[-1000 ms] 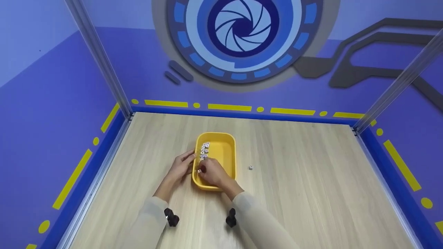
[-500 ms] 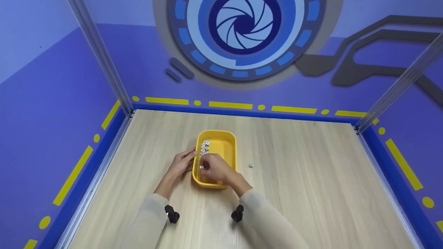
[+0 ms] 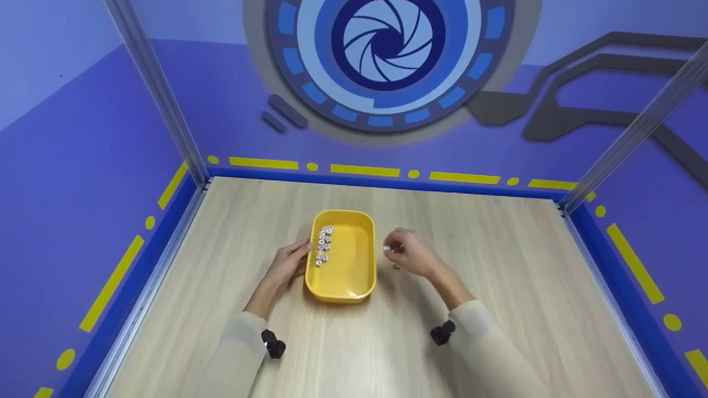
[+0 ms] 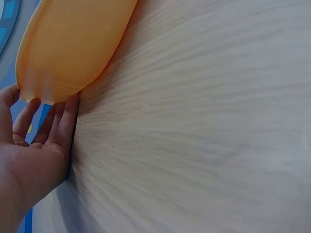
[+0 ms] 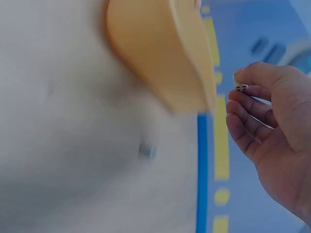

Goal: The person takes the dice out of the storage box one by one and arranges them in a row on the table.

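Observation:
A yellow plastic tray (image 3: 355, 260) rests on the table, its long sides running away from me. Several small white dice (image 3: 322, 246) lie in a line along its left wall. My left hand (image 3: 286, 266) touches the outside of that wall with its fingers extended; in the left wrist view the fingertips meet the tray's outer side. To the right of the tray, my right hand (image 3: 412, 253) is raised over the table and pinches a white die (image 5: 241, 88) between thumb and fingers. Below that hand another die (image 5: 147, 150) sits on the table, blurred in the right wrist view.
The pale wood-grain table (image 3: 498, 287) is bounded by blue walls at the back and both sides. Metal posts (image 3: 166, 99) stand at its rear corners. A black wrist camera (image 3: 272, 344) sticks out from the left sleeve.
My right hand has come out of the tray, moving right over the rim with a die in its fingers. The left hand stays at the tray's left side.

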Action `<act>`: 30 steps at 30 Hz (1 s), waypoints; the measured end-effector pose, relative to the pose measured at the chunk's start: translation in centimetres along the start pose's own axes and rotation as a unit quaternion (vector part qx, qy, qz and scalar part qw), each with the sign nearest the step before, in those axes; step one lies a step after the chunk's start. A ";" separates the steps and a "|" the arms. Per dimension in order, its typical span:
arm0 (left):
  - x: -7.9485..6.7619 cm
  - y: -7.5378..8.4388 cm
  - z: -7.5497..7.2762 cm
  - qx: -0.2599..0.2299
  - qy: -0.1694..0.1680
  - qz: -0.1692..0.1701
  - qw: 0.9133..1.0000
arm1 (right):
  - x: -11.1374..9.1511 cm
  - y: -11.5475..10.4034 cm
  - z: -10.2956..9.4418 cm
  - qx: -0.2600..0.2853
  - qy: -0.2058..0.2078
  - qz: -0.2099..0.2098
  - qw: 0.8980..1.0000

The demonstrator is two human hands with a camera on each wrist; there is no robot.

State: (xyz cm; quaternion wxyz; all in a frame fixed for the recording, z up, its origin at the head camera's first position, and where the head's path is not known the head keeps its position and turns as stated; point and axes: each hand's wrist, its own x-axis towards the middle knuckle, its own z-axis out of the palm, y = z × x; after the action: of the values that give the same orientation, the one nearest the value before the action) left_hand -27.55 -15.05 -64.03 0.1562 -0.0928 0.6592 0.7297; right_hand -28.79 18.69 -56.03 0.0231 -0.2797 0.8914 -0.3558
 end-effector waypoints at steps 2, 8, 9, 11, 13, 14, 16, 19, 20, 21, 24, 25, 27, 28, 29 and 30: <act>0.1 0.1 0.0 0.005 -0.003 0.003 1.000 | -1.0 1.5 -0.7 -0.003 0.016 0.022 1.000; 0.0 0.2 -0.1 0.010 -0.005 0.004 1.000 | -3.1 5.2 -0.6 -0.016 0.034 0.056 0.998; 0.0 0.1 -0.1 0.010 -0.006 0.003 1.000 | -3.3 5.7 -0.3 -0.015 0.033 0.060 0.998; 0.0 0.1 -0.1 0.008 -0.008 0.003 1.000 | -3.7 6.4 0.2 -0.013 0.033 0.068 0.997; 0.0 0.0 -0.1 0.007 -0.009 0.001 1.000 | -3.8 6.8 0.8 -0.007 0.035 0.078 0.996; 0.0 0.0 -0.1 0.006 -0.009 0.001 1.000 | -3.9 6.9 1.0 -0.004 0.036 0.086 0.996; 0.0 0.0 -0.1 0.000 -0.009 0.002 1.000 | -4.0 7.0 1.4 -0.001 0.035 0.104 0.994; 0.0 0.0 -0.1 -0.004 -0.008 0.005 1.000 | -4.1 7.1 1.9 0.000 0.032 0.128 0.991; 0.0 -0.1 -0.1 -0.005 -0.009 0.007 1.000 | -4.1 7.1 2.0 -0.001 0.032 0.135 0.990; 0.0 -0.1 -0.1 -0.004 -0.010 0.009 1.000 | -4.1 7.2 2.2 -0.001 0.032 0.141 0.990; 0.1 -0.1 0.0 0.002 -0.009 0.008 1.000 | -4.2 7.3 2.5 0.001 0.038 0.149 0.988; 0.1 -0.1 0.0 0.003 -0.009 0.008 1.000 | -4.2 7.4 2.6 0.000 0.040 0.151 0.988; 0.0 -0.1 0.0 0.004 -0.011 0.009 1.000 | -4.2 7.5 2.8 0.000 0.043 0.151 0.988; 0.1 -0.1 0.0 0.002 -0.011 0.009 1.000 | -4.1 7.5 2.8 0.000 0.044 0.150 0.988; 0.1 0.0 0.0 0.001 -0.011 0.009 1.000 | -4.1 7.6 2.8 -0.001 0.044 0.148 0.988; 0.1 0.0 0.1 0.001 -0.011 0.011 1.000 | -4.1 7.6 2.9 -0.001 0.044 0.146 0.988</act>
State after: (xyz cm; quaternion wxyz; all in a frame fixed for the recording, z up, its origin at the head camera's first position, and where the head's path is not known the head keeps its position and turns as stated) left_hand -27.61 -14.98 -64.07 0.1559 -0.0773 0.6592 0.7316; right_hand -28.36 23.51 -63.74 0.0357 -0.1304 0.9234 -0.3592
